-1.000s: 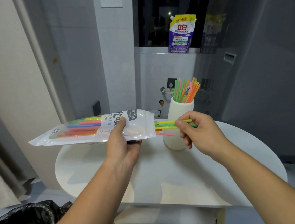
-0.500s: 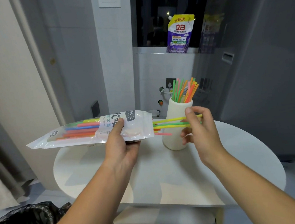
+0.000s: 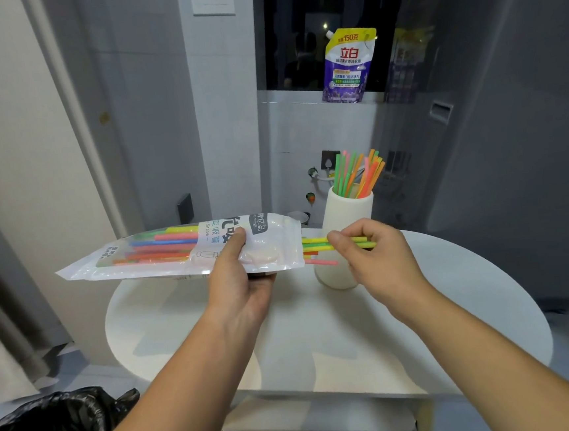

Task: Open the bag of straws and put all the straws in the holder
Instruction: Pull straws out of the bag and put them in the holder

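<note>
Head view: translucent bag (image 3: 163, 257), multicoloured straws (image 3: 315, 247)

- Bag of straws (image 3: 176, 252): a long clear and white plastic pouch with printed lettering, lying roughly level above the table, its open end toward the holder; coloured straws show through the clear part.
- Protruding straws (image 3: 316, 245): yellow, green, orange and pink ends stick out of the open mouth, perhaps five.
- Holder (image 3: 345, 217): upright white cylinder on the table, already holding green, orange and pink straws.

"150" on pouch (image 3: 348, 67), "Straw" on bag (image 3: 183, 251)
</note>
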Available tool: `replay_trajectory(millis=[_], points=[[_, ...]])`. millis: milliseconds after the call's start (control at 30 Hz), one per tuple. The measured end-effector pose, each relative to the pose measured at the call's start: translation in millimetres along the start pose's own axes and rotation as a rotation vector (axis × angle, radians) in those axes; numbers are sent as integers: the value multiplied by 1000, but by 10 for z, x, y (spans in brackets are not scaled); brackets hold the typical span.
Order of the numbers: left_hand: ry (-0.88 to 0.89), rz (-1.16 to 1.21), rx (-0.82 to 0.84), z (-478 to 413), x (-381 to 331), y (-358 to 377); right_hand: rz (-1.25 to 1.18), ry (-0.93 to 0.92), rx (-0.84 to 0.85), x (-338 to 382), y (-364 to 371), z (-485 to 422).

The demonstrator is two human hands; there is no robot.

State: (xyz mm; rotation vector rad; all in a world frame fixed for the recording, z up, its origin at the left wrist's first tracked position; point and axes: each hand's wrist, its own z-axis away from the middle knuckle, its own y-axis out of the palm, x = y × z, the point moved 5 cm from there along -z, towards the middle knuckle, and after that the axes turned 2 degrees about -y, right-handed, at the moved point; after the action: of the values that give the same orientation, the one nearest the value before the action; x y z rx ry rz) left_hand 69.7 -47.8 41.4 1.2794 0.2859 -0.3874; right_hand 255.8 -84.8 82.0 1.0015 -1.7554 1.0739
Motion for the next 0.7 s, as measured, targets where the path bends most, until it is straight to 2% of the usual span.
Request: replay_trajectory(millis=[100,200,267,567,700], points=[[-4,15,4,5,-11,8,-288,111,-18,-19,-52,-15],[-13,29,1,10,-5,14,-745,292,-77,-68,-20,-17],[-17,36,-4,10,7,10,-892,364,-101,-86,63,12],[-20,38,-13,22,24,8,-750,329,-67,-10,295,86],[-8,25,3,19,19,12,-774,361,-70,3,257,62]])
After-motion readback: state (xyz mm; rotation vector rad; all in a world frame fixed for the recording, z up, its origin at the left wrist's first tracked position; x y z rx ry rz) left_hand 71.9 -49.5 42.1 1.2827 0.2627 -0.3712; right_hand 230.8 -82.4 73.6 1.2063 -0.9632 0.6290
